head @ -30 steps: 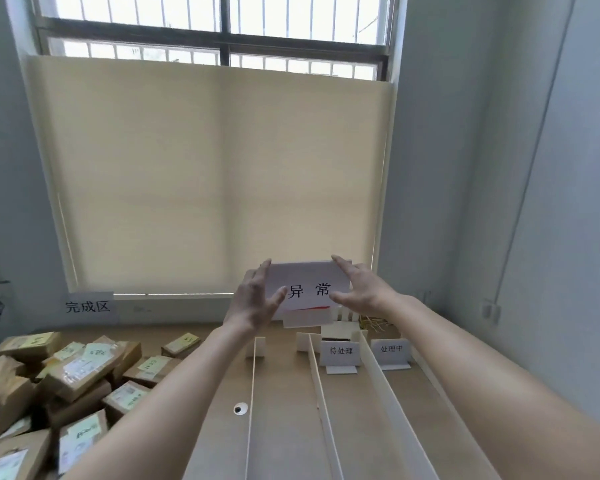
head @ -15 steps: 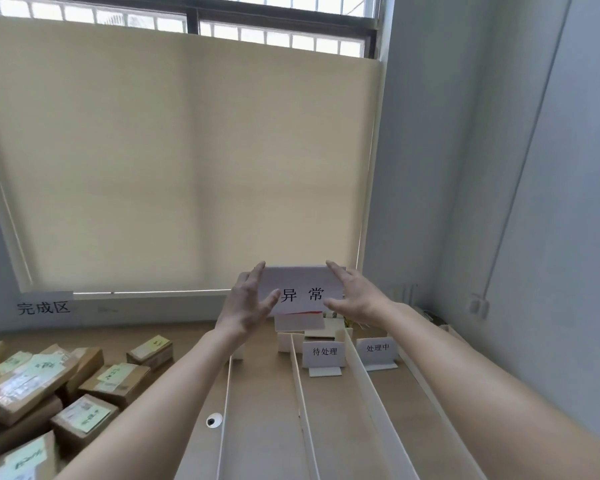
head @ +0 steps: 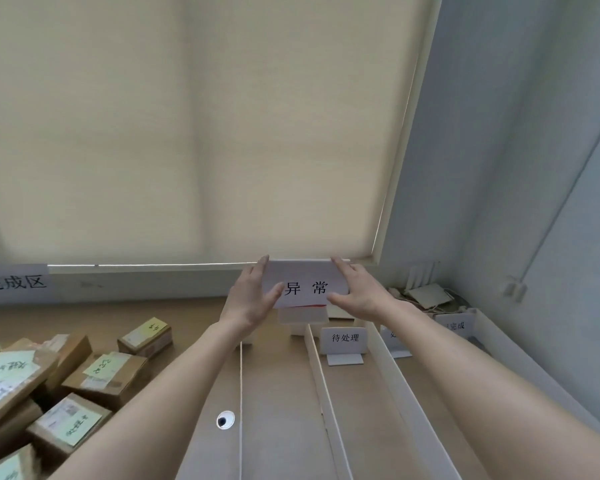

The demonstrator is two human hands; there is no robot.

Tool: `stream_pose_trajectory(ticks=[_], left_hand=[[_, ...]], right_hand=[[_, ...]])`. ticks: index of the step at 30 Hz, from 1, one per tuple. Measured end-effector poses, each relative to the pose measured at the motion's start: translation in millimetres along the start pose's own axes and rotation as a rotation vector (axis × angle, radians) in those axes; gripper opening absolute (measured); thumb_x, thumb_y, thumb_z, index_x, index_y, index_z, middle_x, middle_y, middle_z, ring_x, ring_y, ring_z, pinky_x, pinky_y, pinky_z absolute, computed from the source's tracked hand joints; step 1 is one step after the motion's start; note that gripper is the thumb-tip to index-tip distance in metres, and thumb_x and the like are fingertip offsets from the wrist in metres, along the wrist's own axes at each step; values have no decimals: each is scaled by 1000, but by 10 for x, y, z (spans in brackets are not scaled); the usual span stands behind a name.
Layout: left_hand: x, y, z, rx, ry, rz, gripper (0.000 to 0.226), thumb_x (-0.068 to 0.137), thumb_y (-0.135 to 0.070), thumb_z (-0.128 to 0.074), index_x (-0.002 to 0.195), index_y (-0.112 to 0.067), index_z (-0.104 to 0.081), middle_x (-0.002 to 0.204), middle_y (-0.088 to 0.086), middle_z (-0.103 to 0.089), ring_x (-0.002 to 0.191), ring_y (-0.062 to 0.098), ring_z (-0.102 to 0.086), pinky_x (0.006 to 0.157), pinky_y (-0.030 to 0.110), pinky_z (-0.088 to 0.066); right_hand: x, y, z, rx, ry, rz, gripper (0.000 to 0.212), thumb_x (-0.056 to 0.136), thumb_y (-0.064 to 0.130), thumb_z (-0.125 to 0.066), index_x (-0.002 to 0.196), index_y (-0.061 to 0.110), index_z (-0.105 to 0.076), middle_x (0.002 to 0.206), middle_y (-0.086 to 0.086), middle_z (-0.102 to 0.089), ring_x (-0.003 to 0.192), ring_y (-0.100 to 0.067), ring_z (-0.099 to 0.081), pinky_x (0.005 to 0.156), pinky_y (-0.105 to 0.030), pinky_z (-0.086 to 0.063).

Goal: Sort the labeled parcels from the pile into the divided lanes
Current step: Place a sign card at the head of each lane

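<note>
A white sign card (head: 305, 284) with two black characters stands upright at the far end of the leftmost lane, over a small white stand (head: 302, 315). My left hand (head: 248, 299) holds its left edge between fingers and thumb, and my right hand (head: 359, 294) holds its right edge the same way. White dividers (head: 321, 382) split the wooden table into lanes. The pile of brown parcels (head: 101, 374) with green and yellow notes lies at the lower left.
Lane signs stand farther right: one white card (head: 344, 339) in the second lane, another (head: 455, 325) near the wall. A paper label (head: 14, 282) is stuck under the blind at left. A cable hole (head: 225, 419) sits in the table. Cords and a flat box (head: 428, 295) fill the far right corner.
The view has tilted down and swung, so the window top has left the frame. Both hands keep hold of the sign card, which sits slightly lower toward its stand.
</note>
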State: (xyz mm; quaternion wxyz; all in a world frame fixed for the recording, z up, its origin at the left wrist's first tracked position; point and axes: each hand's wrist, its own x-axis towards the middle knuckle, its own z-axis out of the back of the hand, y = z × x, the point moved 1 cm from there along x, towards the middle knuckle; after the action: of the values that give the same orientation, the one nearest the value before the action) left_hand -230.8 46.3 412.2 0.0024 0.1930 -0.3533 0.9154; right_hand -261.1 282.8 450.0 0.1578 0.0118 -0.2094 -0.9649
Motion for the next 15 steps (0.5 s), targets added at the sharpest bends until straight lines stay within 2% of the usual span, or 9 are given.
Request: stream_pose_trajectory(ticks=[4,7,15], left_hand=[[132,449,-306,-28,53,44,73,95,-42,-59,156,-24,-24,145,5,-44,127,24,-49,101,34,-41],[150,862,-599,-13,105,95,73,95,-41,-60,156,-22,-25,145,6,-45,125,25,-51,101,36,-43],[98,1847,-1600,-7,210,230,72,95,-36,-62,155,-20,-27,146,3,-44,131,21,-46,103,33,-39]], right_hand=[[363,-60,-378,23,26,-29,85,96,39,-60,162,36,-8,161,-10,-25,144,-31,-37,112,-39,-36],[547,-172,-798,71,80,-50,83,97,38,-60,162,34,-9,161,-6,-24,143,-27,-36,109,-36,-36],[950,-791,-2117,114,239,-138,84,97,40,-59,162,35,-6,152,-5,-31,134,-23,-43,110,-39,-39]])
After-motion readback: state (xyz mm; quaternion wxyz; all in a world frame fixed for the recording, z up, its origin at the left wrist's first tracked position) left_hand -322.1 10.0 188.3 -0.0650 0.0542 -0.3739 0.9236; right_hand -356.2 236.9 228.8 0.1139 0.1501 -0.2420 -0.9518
